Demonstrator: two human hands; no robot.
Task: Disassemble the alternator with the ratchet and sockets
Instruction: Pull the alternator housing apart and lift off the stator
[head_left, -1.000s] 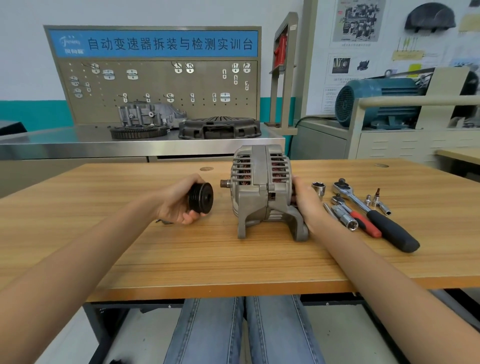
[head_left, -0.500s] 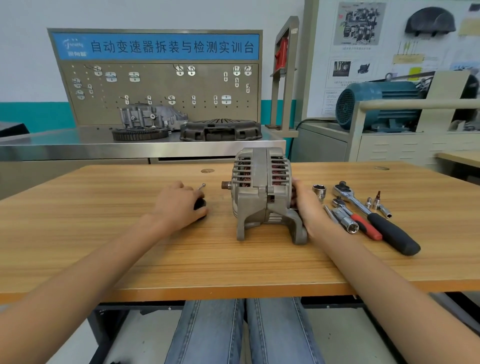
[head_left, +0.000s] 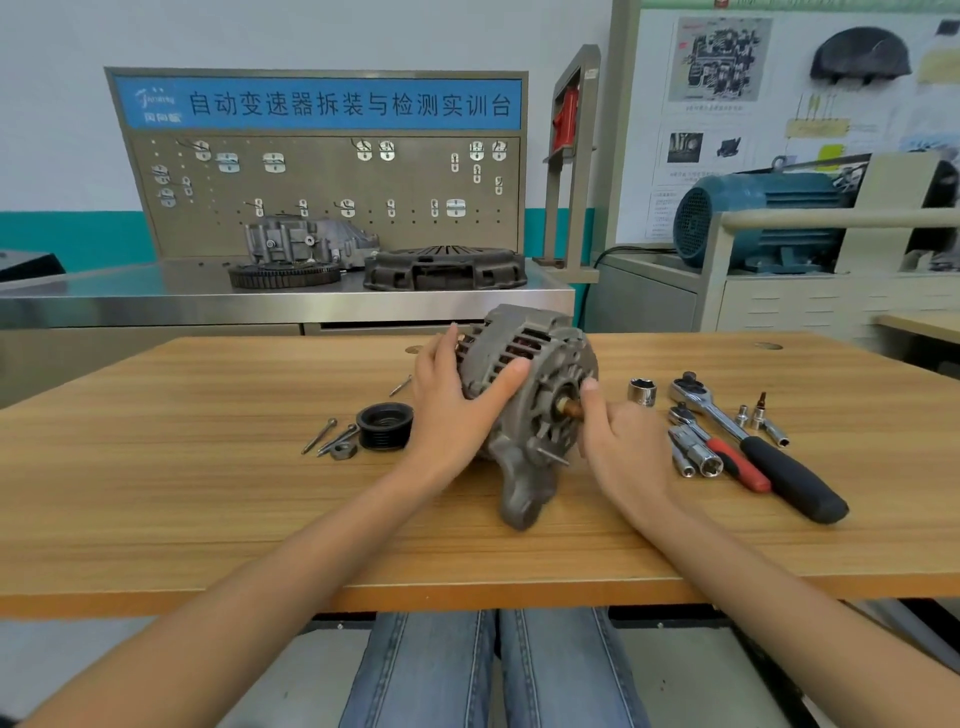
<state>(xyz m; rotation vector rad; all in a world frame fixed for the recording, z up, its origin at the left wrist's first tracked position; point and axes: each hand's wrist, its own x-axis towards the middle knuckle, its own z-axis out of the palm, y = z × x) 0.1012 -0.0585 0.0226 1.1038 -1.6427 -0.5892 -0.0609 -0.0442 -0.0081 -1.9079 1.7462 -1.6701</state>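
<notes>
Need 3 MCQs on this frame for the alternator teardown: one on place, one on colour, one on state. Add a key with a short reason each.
1. Where does the black pulley lie?
A. on the table left of the alternator
B. on the alternator shaft
C. among the sockets on the right

2. What colour is the grip of the large ratchet?
A. red
B. black
C. blue

3. What is the left hand doing?
A. holding the pulley
B. lying flat on the table
C. gripping the alternator housing

Key: 1 A, the pulley sits on the wood by the nut and pins, and the shaft is bare. 2 B, its handle is black; the smaller tool beside it has the red one. 3 C, the thumb and fingers wrap the housing while the right hand is at the shaft end.
</notes>
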